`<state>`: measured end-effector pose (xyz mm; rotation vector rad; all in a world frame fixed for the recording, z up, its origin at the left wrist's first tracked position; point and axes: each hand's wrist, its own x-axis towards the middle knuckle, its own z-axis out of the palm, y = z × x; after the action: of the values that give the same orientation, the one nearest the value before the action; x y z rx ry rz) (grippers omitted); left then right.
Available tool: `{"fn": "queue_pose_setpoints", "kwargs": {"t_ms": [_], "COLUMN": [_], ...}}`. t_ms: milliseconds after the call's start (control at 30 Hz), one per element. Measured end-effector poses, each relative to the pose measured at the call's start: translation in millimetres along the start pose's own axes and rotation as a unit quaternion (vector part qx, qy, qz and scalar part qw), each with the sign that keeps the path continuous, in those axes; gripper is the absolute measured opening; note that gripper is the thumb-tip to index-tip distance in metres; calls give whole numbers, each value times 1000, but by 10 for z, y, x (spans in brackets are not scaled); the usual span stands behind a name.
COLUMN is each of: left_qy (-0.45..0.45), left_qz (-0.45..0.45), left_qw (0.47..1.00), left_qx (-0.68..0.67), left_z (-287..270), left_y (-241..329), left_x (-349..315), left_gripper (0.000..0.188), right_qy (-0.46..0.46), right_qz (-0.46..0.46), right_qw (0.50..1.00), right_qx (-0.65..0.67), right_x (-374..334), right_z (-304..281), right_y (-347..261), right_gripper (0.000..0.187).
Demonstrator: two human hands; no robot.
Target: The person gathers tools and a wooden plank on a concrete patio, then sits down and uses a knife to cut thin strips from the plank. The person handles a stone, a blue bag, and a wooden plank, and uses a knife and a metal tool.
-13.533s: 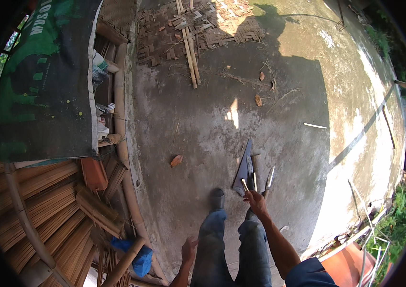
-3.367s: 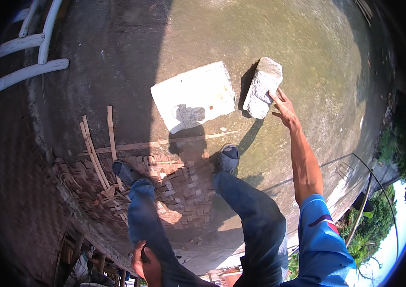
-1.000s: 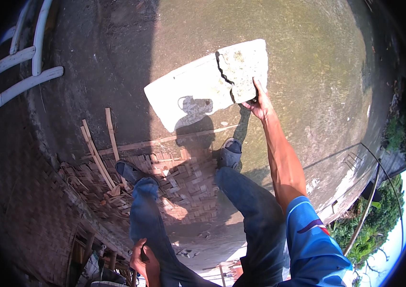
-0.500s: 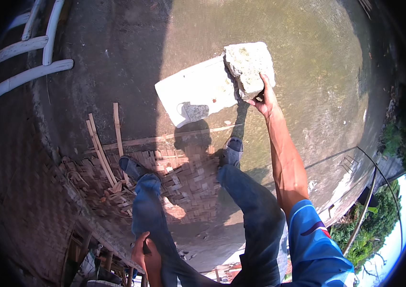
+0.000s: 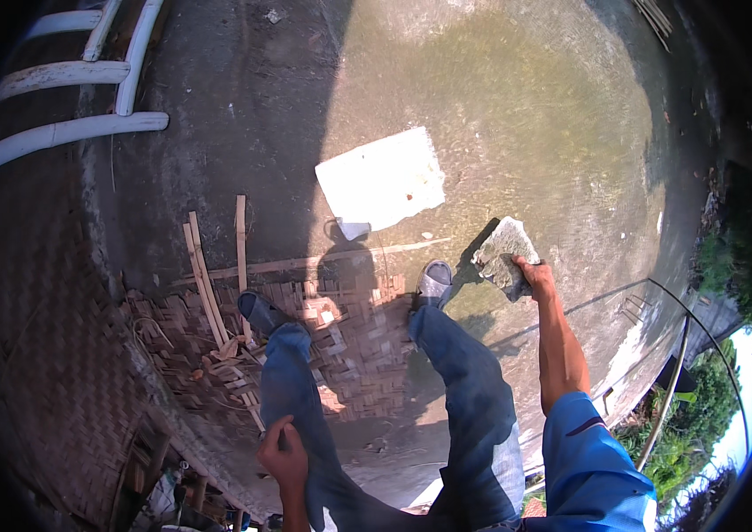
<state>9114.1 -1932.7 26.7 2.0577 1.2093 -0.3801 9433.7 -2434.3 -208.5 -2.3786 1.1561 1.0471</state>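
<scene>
My right hand (image 5: 535, 275) grips a rough, broken grey-white block (image 5: 507, 255), thumb along its upper side. The block is tilted and casts a shadow beside my right shoe; its underside is hidden. To the left, on the sunlit ground, lies a flat white slab (image 5: 383, 182) with one ragged edge and a small brown spot. By my left thigh, my left hand (image 5: 285, 454) hangs with its fingers curled in, and nothing shows in it.
Frayed woven bamboo matting (image 5: 358, 355) lies under and between my feet. Loose bamboo strips (image 5: 203, 279) rest near my left shoe (image 5: 262, 312). White curved poles (image 5: 66, 133) stand at the upper left. A bent thin rod (image 5: 704, 319) rises at the right, near greenery.
My right hand has lifted the broken block off the white slab's edge and brought it right and closer to me. The left hand stays low by my thigh.
</scene>
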Motion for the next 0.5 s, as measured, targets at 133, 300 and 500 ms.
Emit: {"fn": "queue_pose_setpoints", "kwargs": {"t_ms": [133, 300, 500], "left_qy": [-5, -14, -133], "left_qz": [-19, -35, -58], "left_qw": [999, 995, 964], "left_qx": [-33, -89, -222], "left_z": [-19, -9, 511], "left_y": [-201, -262, -374], "left_x": [-73, -133, -163], "left_gripper": [17, 18, 31], "right_qy": [48, 81, 86], "right_qz": [-47, -95, -281], "right_qw": [965, 928, 874], "right_qx": [-255, -351, -388], "right_x": [-756, -1764, -2703], "right_z": [-139, -103, 330], "right_y": [-3, -280, -671], "right_gripper": [90, 87, 93]}}
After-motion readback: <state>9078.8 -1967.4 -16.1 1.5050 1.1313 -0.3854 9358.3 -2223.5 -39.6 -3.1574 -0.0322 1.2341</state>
